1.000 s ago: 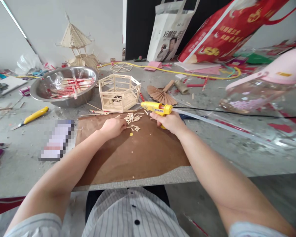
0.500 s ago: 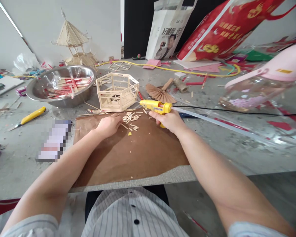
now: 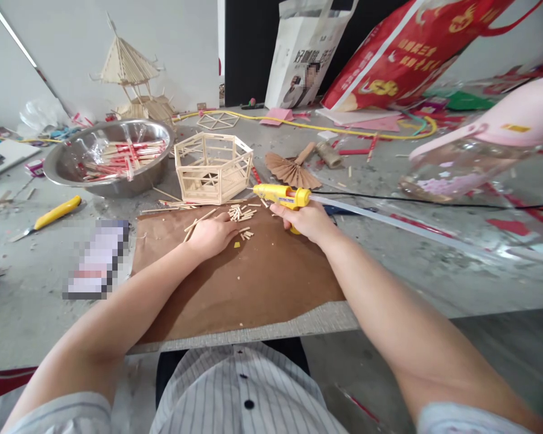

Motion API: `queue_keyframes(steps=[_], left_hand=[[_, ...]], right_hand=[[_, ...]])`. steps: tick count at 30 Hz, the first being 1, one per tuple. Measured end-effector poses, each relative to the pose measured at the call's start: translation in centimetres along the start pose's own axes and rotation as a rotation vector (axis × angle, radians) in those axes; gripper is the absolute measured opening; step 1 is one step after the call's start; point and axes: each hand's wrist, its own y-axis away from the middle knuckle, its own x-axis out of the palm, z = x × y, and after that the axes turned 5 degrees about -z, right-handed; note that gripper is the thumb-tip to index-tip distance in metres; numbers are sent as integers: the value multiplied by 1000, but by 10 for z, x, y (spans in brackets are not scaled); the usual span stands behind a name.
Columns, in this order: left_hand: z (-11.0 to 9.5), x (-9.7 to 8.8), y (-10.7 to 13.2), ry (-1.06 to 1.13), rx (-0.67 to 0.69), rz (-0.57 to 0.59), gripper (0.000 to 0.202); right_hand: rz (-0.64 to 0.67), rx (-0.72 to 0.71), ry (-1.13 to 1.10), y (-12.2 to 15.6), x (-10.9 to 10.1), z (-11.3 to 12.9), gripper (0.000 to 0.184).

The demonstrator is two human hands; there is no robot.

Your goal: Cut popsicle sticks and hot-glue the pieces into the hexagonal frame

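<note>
My right hand [image 3: 308,222] grips a yellow glue gun [image 3: 280,195] with a clear glue stick [image 3: 389,220] trailing to the right; its nozzle points left toward a hexagonal stick frame [image 3: 213,167]. My left hand [image 3: 212,235] rests curled on the brown paper sheet [image 3: 248,283], fingers closed on long thin wooden sticks [image 3: 198,221] that jut out to the upper left. A small pile of short cut stick pieces [image 3: 242,214] lies between both hands.
A steel bowl [image 3: 67,172] holds red and pale sticks at the back left. A yellow-handled knife [image 3: 49,215] lies left. A stick pagoda model [image 3: 129,72], paper fan [image 3: 292,172], bags [image 3: 402,48], a clear bottle with pink cap [image 3: 479,150] and a black cable [image 3: 434,203] crowd the grey table [image 3: 411,265].
My left hand has drawn back from the pile of short pieces and now holds long sticks. The right hand and glue gun have stayed nearly in place.
</note>
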Motion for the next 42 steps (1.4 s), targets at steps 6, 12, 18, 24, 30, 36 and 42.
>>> queue_keyframes(steps=[6,12,18,24,30,36,42], left_hand=[[9,5,2,25,1,-14,29],[26,4,-1,63,-162,-118,31],[35,3,-1,7,-247,-102,30],[37,3,-1,-73,-270,-35,31],[31,5,-2,-13,-175,-102,29],[33,3,-3,17,-136,-94,32],[50,-1,-3,35,-173,-101,31]], right_hand=[[7,40,-12,-1,0,-4,37],[-27,50,-149,-4,3,-13,40],[-22,97,-308,-5,4,-12,34],[-3,111,-452,-5,3,-12,34],[1,125,-428,-6,3,-14,34],[-2,133,-436,-5,4,-12,33],[-20,136,-449,-5,1,-11,35]])
